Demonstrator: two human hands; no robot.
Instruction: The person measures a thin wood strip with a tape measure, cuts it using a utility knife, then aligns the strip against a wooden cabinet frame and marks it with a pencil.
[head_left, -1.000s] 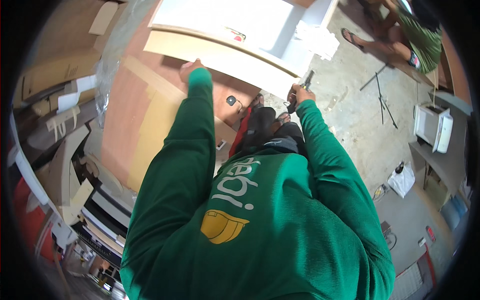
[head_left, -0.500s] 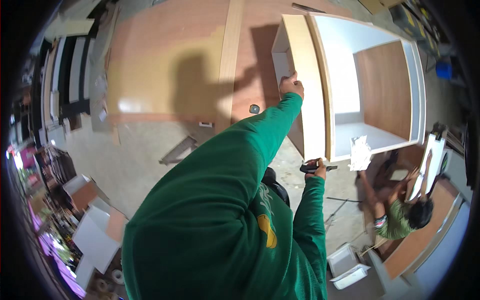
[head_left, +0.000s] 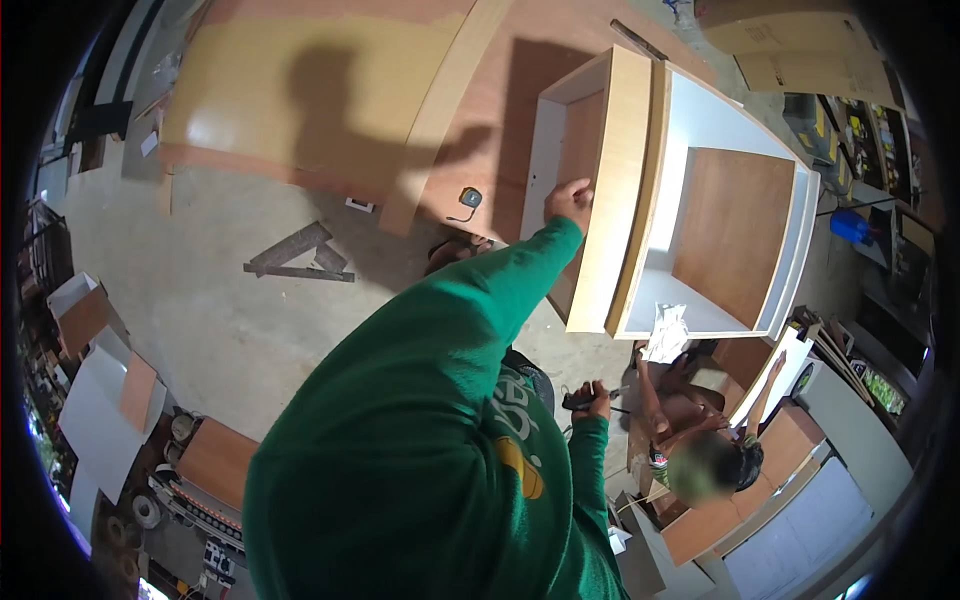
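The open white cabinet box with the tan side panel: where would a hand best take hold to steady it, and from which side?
Judging by its pose, the exposed long edge of the tan side panel suits best, approached from the person's side. It is a thin, straight lip on the white cabinet box, with open space behind it for fingers. The left hand already rests there; the right hand holds a dark tool.

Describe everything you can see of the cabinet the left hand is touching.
The cabinet is an open box carcass lying on the floor, its opening facing up. Its walls look white laminate with pale wood-coloured edges; the inner back panel is reddish-brown wood. A narrower open compartment sits on its left side. The left hand rests on the pale edge of that side panel. A crumpled white sheet lies at its near end. No doors or shelves are fitted.
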